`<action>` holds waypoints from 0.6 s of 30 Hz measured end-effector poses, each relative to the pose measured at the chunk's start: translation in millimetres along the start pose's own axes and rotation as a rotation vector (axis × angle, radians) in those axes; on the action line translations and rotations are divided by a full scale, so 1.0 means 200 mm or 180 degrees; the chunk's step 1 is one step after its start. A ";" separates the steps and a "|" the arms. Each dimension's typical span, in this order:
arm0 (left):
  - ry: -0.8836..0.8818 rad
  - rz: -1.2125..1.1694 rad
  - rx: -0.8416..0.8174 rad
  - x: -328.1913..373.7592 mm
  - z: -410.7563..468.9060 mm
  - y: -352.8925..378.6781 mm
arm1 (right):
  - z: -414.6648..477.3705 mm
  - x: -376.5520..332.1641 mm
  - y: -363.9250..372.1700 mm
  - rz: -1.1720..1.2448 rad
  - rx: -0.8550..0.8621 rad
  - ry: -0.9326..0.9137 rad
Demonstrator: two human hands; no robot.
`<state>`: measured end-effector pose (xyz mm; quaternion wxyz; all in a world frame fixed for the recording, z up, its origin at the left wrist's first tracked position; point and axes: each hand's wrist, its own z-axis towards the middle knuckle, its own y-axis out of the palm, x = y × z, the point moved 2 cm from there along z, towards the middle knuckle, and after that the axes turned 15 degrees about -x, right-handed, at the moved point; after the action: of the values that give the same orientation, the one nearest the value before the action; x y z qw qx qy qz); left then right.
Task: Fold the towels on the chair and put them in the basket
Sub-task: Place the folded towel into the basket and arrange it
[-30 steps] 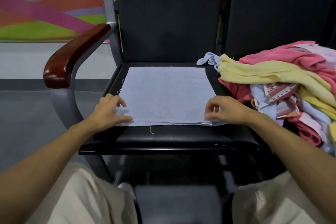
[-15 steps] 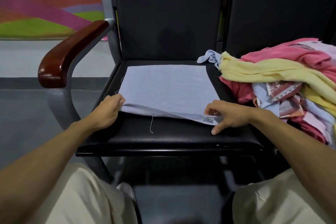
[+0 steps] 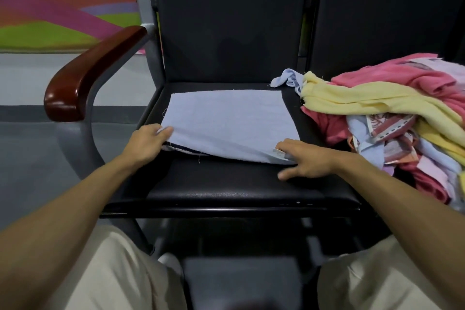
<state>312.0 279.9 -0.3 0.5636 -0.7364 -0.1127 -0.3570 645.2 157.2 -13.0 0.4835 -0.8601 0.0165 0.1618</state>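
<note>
A light blue towel (image 3: 229, 121) lies folded on the black chair seat (image 3: 226, 184). Its near edge is raised off the seat. My left hand (image 3: 144, 145) pinches the near left corner. My right hand (image 3: 305, 158) grips the near right corner by a small white label, with the little finger stretched out on the seat. A heap of unfolded towels (image 3: 392, 118) in yellow, pink, blue and patterned cloth fills the seat to the right. No basket is in view.
A brown wooden armrest (image 3: 85, 78) on a grey metal frame stands left of the seat. Black backrests rise behind both seats. Grey floor and a colourful wall panel lie to the left. My knees in beige trousers are at the bottom.
Both hands have taken hold of the towel's near corners and lifted its near edge off the seat, moving it slightly away from me. The heap has not moved.
</note>
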 end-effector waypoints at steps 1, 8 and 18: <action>-0.0084 -0.0136 0.0036 0.00 0.01 0.01 | 0.01 -0.01 -0.01 -0.0029 0.0181 -0.0072; 0.0194 0.0420 0.0045 -0.01 -0.07 -0.04 | -0.07 0.01 -0.05 -0.0031 0.0940 -0.0008; 0.0661 0.0691 0.0257 0.03 -0.32 -0.18 | -0.30 -0.13 -0.16 0.0261 0.1774 0.0106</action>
<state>270.5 231.7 37.9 0.6366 -0.6801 0.0122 -0.3634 642.2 120.4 50.7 0.6941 -0.6951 0.1031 0.1562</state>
